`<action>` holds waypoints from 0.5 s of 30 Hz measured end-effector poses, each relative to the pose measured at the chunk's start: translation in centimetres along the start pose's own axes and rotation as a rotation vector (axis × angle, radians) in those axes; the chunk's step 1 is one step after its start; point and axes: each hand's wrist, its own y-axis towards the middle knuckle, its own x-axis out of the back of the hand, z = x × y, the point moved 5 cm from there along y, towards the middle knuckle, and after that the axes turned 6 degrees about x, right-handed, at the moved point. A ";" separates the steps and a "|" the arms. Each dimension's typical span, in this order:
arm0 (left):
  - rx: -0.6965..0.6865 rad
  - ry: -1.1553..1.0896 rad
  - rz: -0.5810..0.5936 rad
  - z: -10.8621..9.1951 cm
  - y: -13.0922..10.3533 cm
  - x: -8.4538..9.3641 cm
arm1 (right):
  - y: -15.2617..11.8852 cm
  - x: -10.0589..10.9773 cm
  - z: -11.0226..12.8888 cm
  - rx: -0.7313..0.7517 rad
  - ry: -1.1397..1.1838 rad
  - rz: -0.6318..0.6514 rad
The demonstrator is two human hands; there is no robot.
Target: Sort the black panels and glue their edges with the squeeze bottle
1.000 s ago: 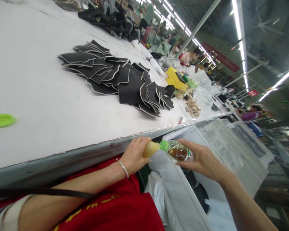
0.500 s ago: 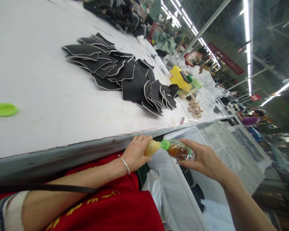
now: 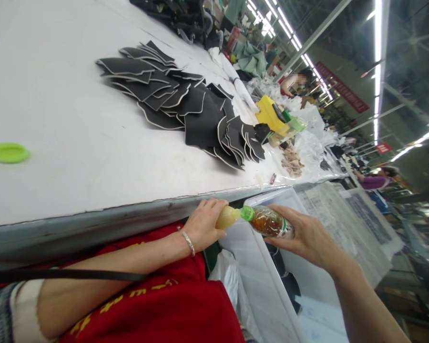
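Observation:
Just past the table's front edge, my left hand [image 3: 205, 226] is closed around a small yellowish squeeze bottle [image 3: 228, 217], its narrow end facing right. My right hand [image 3: 303, 234] grips a clear plastic bottle [image 3: 268, 221] of amber liquid, tilted on its side with its green top [image 3: 247, 213] toward the yellowish bottle. The two bottle ends meet or nearly meet; I cannot tell whether they touch. Up on the white table [image 3: 64, 124] lies a heap of black cut pieces with pale edges [image 3: 196, 112].
A green oval lid or dish [image 3: 8, 152] lies at the table's left. Beyond the black heap are a yellow box [image 3: 270, 114] and beige scraps [image 3: 292, 162]. Below my hands stands a white bin [image 3: 268, 281] with black pieces inside. People sit at work farther back.
The view has shifted slightly, so the table things appear a little to the right and higher. Both hands keep their bottles end to end, with hardly any other movement.

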 end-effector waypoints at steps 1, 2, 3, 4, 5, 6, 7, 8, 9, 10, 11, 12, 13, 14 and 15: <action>0.002 -0.001 -0.003 0.0 0.0 0.0 | 0.0 0.0 0.0 -0.001 -0.004 -0.001; 0.002 -0.006 -0.008 0.1 0.0 0.0 | 0.0 0.0 -0.1 -0.003 -0.007 -0.001; 0.002 -0.011 -0.013 0.1 0.0 0.0 | 0.0 0.0 -0.1 -0.003 -0.009 0.001; 0.000 -0.016 -0.016 0.1 0.0 0.0 | 0.0 0.0 -0.1 -0.001 -0.012 0.002; -0.002 -0.017 -0.018 0.1 0.0 0.0 | 0.0 0.0 -0.1 0.001 -0.017 0.005; -0.004 -0.013 -0.018 0.1 0.0 0.0 | 0.0 0.0 -0.1 0.005 -0.023 0.006; -0.006 -0.005 -0.015 0.1 0.0 0.0 | 0.0 0.0 -0.2 0.008 -0.030 0.010; -0.007 0.003 -0.011 0.1 0.1 0.0 | 0.1 -0.1 -0.2 0.011 -0.035 0.011; -0.007 0.009 -0.008 0.2 0.1 0.0 | 0.1 -0.1 -0.2 0.013 -0.040 0.013; -0.005 0.011 -0.006 0.2 0.1 0.0 | 0.1 -0.1 -0.3 0.016 -0.042 0.011; -0.005 0.008 -0.006 0.2 0.1 0.0 | 0.1 -0.1 -0.3 0.019 -0.044 0.010; -0.004 0.003 -0.007 0.2 0.1 0.0 | 0.1 -0.2 -0.3 0.021 -0.044 0.009; -0.005 -0.002 -0.009 0.2 0.1 0.0 | 0.1 -0.2 -0.3 0.022 -0.042 0.011; -0.006 -0.006 -0.012 0.2 0.2 0.0 | 0.2 -0.2 -0.4 0.023 -0.040 0.014; -0.007 -0.010 -0.015 0.2 0.2 0.0 | 0.2 -0.1 -0.4 0.023 -0.037 0.015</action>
